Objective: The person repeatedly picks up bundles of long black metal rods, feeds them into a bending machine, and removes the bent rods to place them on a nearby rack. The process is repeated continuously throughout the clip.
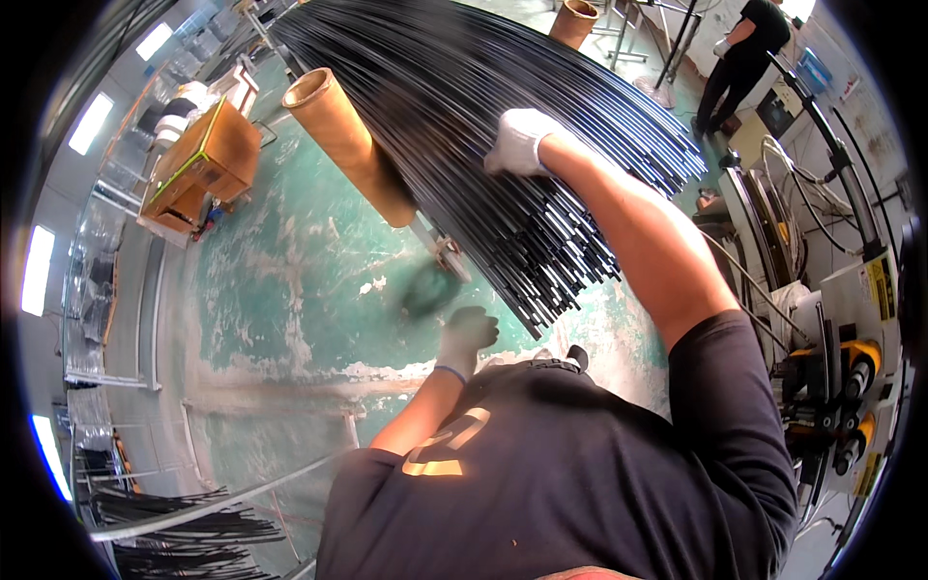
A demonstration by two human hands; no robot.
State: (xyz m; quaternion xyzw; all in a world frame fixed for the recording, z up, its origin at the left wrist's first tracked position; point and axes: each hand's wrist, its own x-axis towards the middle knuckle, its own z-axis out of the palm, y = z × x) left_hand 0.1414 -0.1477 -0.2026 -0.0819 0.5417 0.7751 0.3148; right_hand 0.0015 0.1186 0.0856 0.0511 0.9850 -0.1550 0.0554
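Note:
A wide bundle of long, thin black tubes [464, 126] spreads across the upper middle, its cut ends pointing toward me. Over the tubes is my right hand [522, 142] in a white glove, its fingers curled closed. The palm side is hidden, so whatever it grips does not show. My left hand [471, 330], gloved in pale grey, hangs low in front of my body, apart from the tube ends. Its fingers are curled in, with nothing visible in them. Left of the bundle leans a brown cardboard-like cylinder [350, 145] on a metal support [442, 249].
A wooden desk [205, 162] stands at the left on the worn green floor [290, 280]. Machinery with cables [831, 377] lines the right side. A person [749, 53] in dark clothes stands at the upper right. More black tubes [184, 532] lie at the lower left by a metal rail [232, 498].

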